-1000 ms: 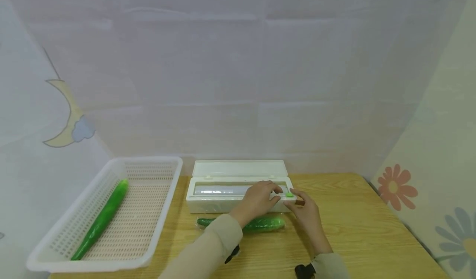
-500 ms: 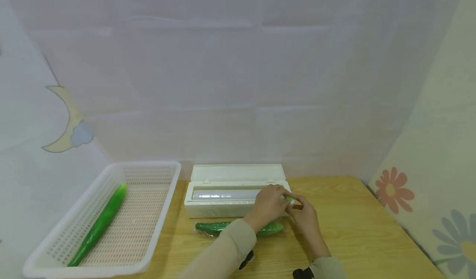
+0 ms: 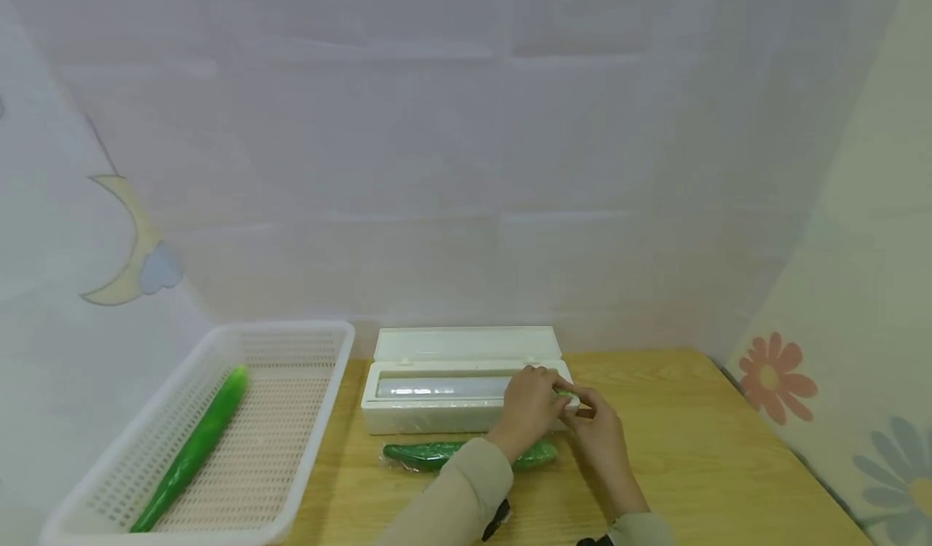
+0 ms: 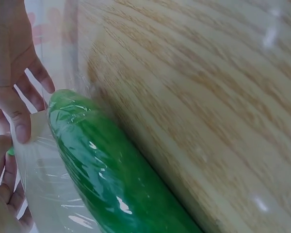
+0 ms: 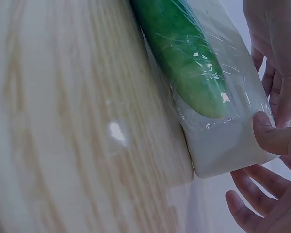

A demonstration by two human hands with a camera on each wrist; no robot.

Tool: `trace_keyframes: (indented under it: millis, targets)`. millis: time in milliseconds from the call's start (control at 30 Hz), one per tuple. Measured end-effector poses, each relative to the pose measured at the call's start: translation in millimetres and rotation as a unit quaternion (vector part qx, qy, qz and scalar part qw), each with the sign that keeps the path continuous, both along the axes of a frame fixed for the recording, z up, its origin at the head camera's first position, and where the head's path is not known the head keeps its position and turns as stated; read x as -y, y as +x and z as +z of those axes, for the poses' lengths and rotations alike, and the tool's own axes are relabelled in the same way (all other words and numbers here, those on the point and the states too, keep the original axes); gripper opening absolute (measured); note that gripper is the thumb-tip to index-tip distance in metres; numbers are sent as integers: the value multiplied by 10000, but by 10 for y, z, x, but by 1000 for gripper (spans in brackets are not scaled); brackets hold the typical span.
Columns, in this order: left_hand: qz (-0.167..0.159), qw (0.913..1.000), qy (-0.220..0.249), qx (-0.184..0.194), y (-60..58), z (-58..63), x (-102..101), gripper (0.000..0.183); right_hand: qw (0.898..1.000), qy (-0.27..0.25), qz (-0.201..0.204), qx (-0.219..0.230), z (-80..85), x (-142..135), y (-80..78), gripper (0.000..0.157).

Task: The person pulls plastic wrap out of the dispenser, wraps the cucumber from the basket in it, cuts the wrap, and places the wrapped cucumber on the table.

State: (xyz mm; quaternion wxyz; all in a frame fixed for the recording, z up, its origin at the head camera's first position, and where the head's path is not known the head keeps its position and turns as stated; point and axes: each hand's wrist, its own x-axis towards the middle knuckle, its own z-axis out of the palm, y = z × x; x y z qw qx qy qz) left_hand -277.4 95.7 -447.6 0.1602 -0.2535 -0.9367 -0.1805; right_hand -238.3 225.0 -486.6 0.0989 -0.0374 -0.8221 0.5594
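Observation:
A white cling film dispenser lies on the table with its lid raised and a film roll inside. At its right end, my left hand pinches the small green slider, which the fingers partly cover. My right hand grips the same end of the dispenser, thumb on the front edge and fingers round the side. A cucumber wrapped in clear film lies along the dispenser's front, partly hidden by my left forearm. Film creases show over its pale end in both wrist views.
On the left stands a white perforated basket with another green cucumber lying slantwise in it. The wooden table extends to the right. A pale cloth backdrop rises right behind the dispenser.
My left hand has moved right along the dispenser to the green slider, meeting my right hand's fingers there. The right hand stays at the dispenser's end. The head view has tilted up slightly.

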Motion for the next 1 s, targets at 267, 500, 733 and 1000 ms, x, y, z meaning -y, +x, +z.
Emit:
trace_keyframes:
  millis: [267, 500, 733, 1000]
  targets:
    - [141, 9989, -326, -298, -1, -22, 3, 17, 10000, 46, 22, 6, 4, -2, 8, 46]
    - [69, 9986, -353, -395, -6, -3, 47, 18, 9996, -266, -55, 38, 23, 35, -26, 39]
    - [7, 9982, -505, -322, 14, -35, 46, 19, 9999, -62, -136, -42, 10, 38, -7, 36]
    - [99, 9977, -518, -423, 18, -17, 36, 19, 9998, 47, 30, -209, 13, 13, -11, 35]
